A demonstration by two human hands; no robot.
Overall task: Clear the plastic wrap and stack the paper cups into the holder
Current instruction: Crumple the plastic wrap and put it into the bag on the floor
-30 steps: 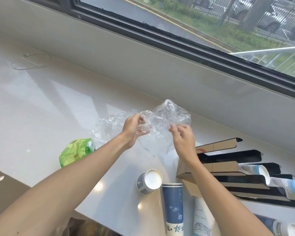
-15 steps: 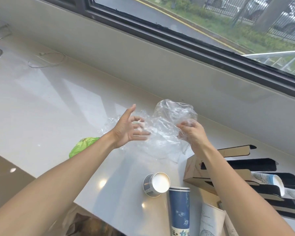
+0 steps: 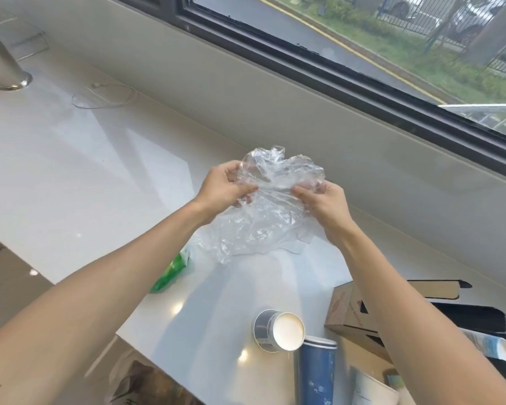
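Observation:
A crumpled sheet of clear plastic wrap [image 3: 269,211] hangs above the white counter [image 3: 70,176], held between both hands. My left hand [image 3: 222,190] pinches its left edge and my right hand [image 3: 326,201] grips its right edge. Below them a paper cup [image 3: 278,330] lies on its side with its white inside showing. A blue stack of paper cups [image 3: 317,372] lies beside it at the bottom edge. The cardboard cup holder [image 3: 348,311] lies open at the right, partly hidden by my right forearm, with another cup stack [image 3: 491,344] against it.
A green crumpled wrapper [image 3: 171,271] lies on the counter under my left forearm. A metal stand [image 3: 3,68] is at the far left with a thin white cable [image 3: 105,96] nearby. The window wall [image 3: 304,118] runs along the back. A bag [image 3: 140,384] sits below the counter's front edge.
My left hand has closed onto the wrap again, and both hands have drawn together with the wrap bunched between them. The view has shifted, so the counter items sit lower and to the right.

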